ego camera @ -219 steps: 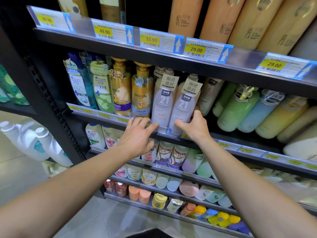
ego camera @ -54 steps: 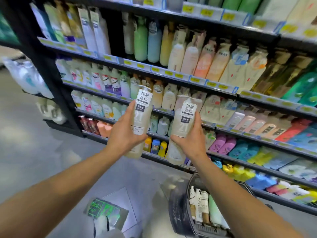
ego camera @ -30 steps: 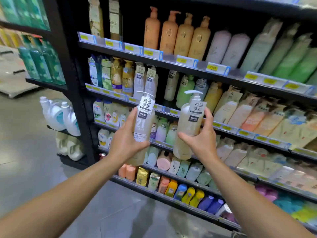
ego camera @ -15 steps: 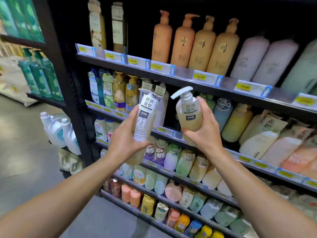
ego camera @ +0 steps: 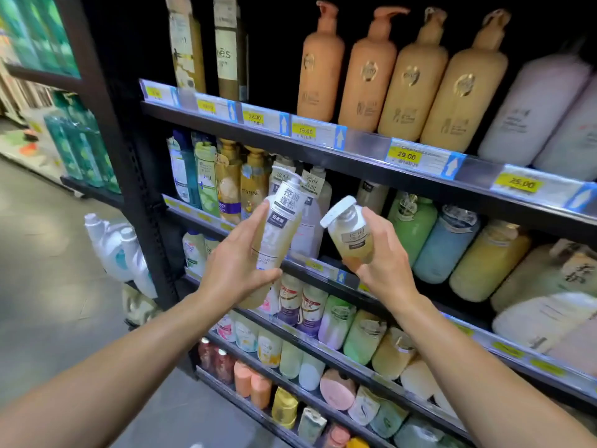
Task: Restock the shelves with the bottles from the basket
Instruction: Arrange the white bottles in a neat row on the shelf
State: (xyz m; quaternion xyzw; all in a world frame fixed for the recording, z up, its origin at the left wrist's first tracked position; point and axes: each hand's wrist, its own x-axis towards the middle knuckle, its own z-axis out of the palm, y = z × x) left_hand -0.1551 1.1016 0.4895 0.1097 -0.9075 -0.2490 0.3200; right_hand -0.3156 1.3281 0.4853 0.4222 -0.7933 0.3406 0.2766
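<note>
White jugs [ego camera: 121, 253] stand on the floor [ego camera: 48, 286] beside a black upright post [ego camera: 129, 176].

We are in a shop. We see long dark shelves [ego camera: 365, 171], one above the other, all full of bottles. On the top shelf stand big orange pump bottles [ego camera: 368, 76] in a row. Below them stand gold bottles [ego camera: 253, 185], then green, blue and yellow bottles [ego camera: 447, 244]. Along the front edge of each shelf we see yellow price tags [ego camera: 406, 155] with numbers like 29.00 and blue arrow stickers [ego camera: 452, 166] that point up. To the left we see another rack with big white jugs [ego camera: 119, 253], and a grey floor [ego camera: 42, 286] like an aisle.
</note>
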